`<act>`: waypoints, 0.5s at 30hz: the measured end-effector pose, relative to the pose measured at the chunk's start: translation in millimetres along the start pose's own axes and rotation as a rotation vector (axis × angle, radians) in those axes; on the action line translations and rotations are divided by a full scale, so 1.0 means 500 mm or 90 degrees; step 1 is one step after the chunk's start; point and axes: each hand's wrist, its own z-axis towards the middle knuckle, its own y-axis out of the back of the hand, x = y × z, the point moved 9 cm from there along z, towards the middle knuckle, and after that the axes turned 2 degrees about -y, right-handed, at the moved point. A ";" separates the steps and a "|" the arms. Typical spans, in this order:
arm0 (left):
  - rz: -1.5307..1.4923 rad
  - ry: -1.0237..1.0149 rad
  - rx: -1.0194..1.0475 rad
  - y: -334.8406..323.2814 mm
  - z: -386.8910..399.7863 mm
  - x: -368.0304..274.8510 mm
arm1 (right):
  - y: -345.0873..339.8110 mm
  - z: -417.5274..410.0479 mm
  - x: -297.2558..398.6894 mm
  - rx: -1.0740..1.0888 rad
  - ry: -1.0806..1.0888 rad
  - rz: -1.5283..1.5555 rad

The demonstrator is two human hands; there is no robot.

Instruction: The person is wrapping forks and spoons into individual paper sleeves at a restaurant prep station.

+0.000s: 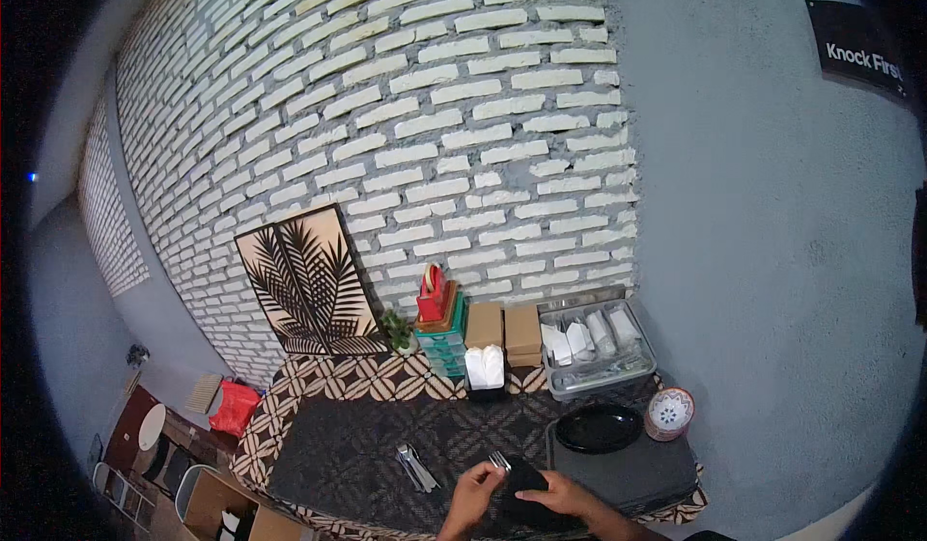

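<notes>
My left hand (pixel 474 494) pinches a metal fork (pixel 500 461) near its tines, above the dark mat at the table's front. Just to the right, my right hand (pixel 554 494) grips a black cloth (pixel 525 479) that hangs down between the hands. The fork's handle is hidden at the cloth. Left of my hands, several metal pieces of cutlery (pixel 416 468) lie together on the dark mat (pixel 340 447).
Black oval plates (pixel 600 429) and patterned bowls (pixel 670 412) stand at the right. Behind are a grey cutlery tray (pixel 605 382), brown boxes (pixel 484 324), a napkin holder (pixel 485 371), teal drawers (pixel 440 345) and a red tape dispenser (pixel 432 298). A framed leaf picture (pixel 311 284) leans on the brick wall.
</notes>
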 end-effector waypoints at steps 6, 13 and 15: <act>-0.037 -0.207 -0.121 0.037 0.021 -0.085 | -0.005 -0.036 0.082 0.013 0.123 0.093; -0.088 -0.173 -0.191 0.035 0.014 -0.056 | 0.017 -0.052 0.118 -0.128 0.128 -0.052; 0.037 -0.126 -0.084 0.003 0.008 -0.022 | 0.031 -0.030 0.061 -0.128 0.035 -0.075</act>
